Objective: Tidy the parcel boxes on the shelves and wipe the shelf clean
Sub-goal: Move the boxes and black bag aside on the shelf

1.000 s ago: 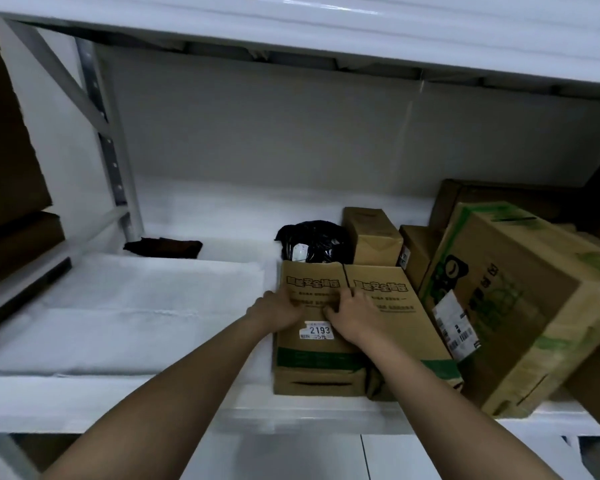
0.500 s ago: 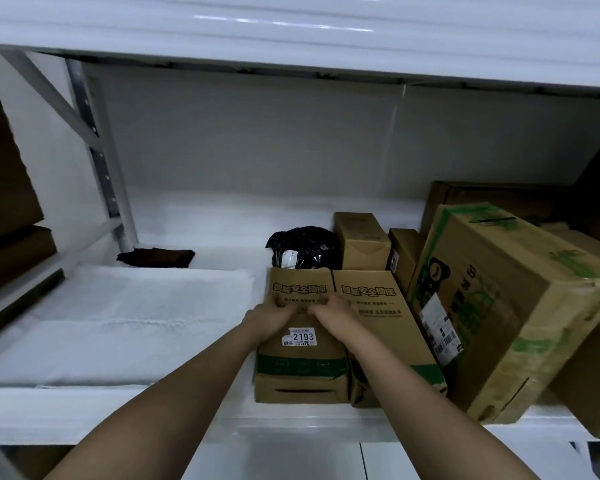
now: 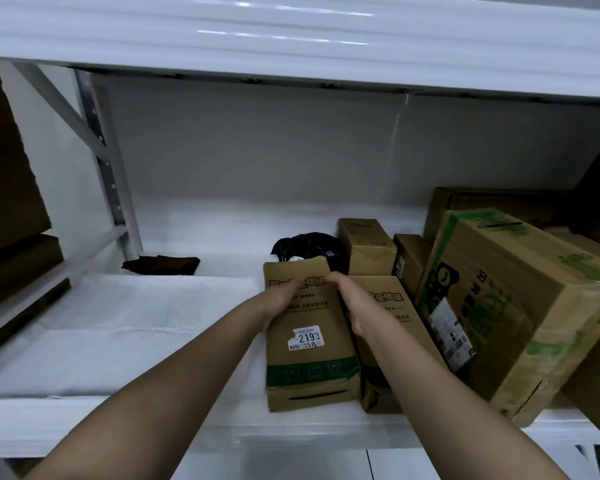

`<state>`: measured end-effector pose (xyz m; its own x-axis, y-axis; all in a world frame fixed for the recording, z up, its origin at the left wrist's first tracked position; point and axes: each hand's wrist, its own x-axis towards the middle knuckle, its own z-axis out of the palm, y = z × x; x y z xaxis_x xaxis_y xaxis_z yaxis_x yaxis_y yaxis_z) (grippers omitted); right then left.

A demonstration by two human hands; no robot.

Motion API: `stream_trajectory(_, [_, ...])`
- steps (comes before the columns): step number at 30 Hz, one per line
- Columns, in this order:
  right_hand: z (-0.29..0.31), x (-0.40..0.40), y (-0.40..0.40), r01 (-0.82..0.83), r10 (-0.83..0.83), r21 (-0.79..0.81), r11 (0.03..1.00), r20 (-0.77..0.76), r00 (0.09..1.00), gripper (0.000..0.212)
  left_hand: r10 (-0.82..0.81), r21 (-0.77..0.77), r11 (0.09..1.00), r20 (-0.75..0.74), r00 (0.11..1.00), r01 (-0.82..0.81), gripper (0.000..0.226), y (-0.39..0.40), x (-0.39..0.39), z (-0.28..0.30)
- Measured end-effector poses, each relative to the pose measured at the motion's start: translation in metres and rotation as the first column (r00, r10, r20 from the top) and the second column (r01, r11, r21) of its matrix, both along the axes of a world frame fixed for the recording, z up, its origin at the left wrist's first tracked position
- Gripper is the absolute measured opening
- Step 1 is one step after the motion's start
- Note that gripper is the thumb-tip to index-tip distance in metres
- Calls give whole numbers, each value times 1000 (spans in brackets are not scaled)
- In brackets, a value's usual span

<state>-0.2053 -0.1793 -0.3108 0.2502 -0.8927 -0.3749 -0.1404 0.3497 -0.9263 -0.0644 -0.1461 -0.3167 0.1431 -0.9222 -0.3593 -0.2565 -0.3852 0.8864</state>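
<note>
Box (image 3: 309,341) top hidden by both hands (image 3: 281,299).

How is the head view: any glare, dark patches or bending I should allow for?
Head view: glare streaks on the upper shelf; back wall dim; straight edges bow from the wide lens; label on the held box partly readable; black bag shows little detail.

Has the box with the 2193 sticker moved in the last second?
Yes. The 2193 box has risen at its far end: its top edge now stands above the twin box beside it, where earlier they were level.
</note>
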Motion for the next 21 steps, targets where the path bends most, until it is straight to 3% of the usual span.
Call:
stream_trajectory(5, [20, 4, -3, 5, -1, -136, 991, 29, 1000, 28, 12, 23, 1000, -24, 1000, -11, 32, -2, 7, 22])
stream_trajectory(10, [44, 10, -4, -51, 5, -315, 948, -145, 989, 15, -96, 83, 992, -46, 994, 100, 40, -1, 10, 29])
stream_trajectory(14, [54, 15, -5, -126, 27, -359, 925, -268, 963, 26, -92, 97, 990, -132, 987, 105, 71, 1, 5, 30])
stream_trajectory(16, [58, 14, -1, -180, 92, -362, 915, -246, 965, 31, -76, 100, 990, -175, 982, 94, 86, 2, 3, 32])
stream_trajectory(21, [59, 19, 3, -171, 91, -382, 908, -219, 971, 45, -48, 87, 994, -161, 986, 62, 62, 17, -4, 48])
